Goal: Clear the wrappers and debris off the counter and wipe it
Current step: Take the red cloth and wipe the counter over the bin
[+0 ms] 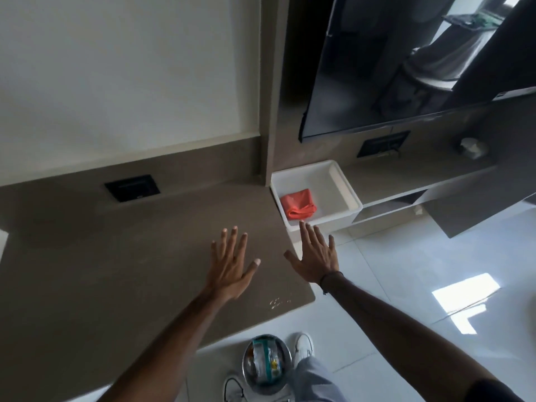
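The brown counter [116,256] fills the left and middle of the head view. My left hand [232,265] hovers flat over it, fingers spread, holding nothing. My right hand [314,253] is open too, past the counter's right edge, its fingertips just short of a white bin [345,184]. A folded orange-red cloth [298,204] lies inside that bin. A small patch of pale crumbs [278,303] sits near the counter's front right corner. On the floor below, a round metal bin [266,364] holds several wrappers.
Two black socket plates are set in the back panel, one [132,187] above the counter and one [383,143] under the wall-mounted dark screen [391,68]. A crumpled white object [472,147] lies on the right shelf. My white shoes [303,345] stand on glossy white tiles.
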### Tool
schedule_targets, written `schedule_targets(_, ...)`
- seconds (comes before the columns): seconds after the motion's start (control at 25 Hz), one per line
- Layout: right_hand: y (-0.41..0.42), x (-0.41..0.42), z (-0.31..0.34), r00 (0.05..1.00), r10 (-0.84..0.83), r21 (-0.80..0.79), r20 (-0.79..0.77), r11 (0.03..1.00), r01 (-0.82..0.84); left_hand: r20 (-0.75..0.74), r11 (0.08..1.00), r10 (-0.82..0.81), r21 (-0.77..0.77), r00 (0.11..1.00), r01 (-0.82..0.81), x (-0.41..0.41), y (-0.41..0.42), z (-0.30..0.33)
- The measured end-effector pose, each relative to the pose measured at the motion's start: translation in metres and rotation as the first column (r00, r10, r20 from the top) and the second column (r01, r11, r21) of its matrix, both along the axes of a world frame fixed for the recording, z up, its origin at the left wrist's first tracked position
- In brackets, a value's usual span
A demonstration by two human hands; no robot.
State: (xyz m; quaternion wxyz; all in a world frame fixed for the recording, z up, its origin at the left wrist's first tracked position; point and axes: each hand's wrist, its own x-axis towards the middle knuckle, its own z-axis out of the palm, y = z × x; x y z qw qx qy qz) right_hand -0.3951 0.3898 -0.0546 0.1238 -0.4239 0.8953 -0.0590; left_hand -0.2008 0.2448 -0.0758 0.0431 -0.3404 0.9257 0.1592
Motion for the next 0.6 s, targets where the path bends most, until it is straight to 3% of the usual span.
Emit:
schedule_targets(0.24, -0.046, -0.122, -0.021, 0.952, -0.148, -0.173, 0.269, 0.965, 0.199, -0.114, 0.998, -0.067, -0.026, 0.991, 0.064, -0.150, -0.028, -0.013)
schedule_targets(0.36, -0.078, -0.174, -0.037, 0.869, -0.238, -0.111, 0.433, 0.943, 0.313, -0.133, 0.997, -0.072, -0.050, 0.988, 0.066, -0.223, -0.047, -0.022)
schedule_targets(0.6, -0.128, -0.222, -0.067, 0.827, -0.243, 0.029, 0.507, 0.964, 0.265, 0.247, 0.992, -0.108, -0.035, 0.963, 0.120, -0.300, -0.072, -0.046)
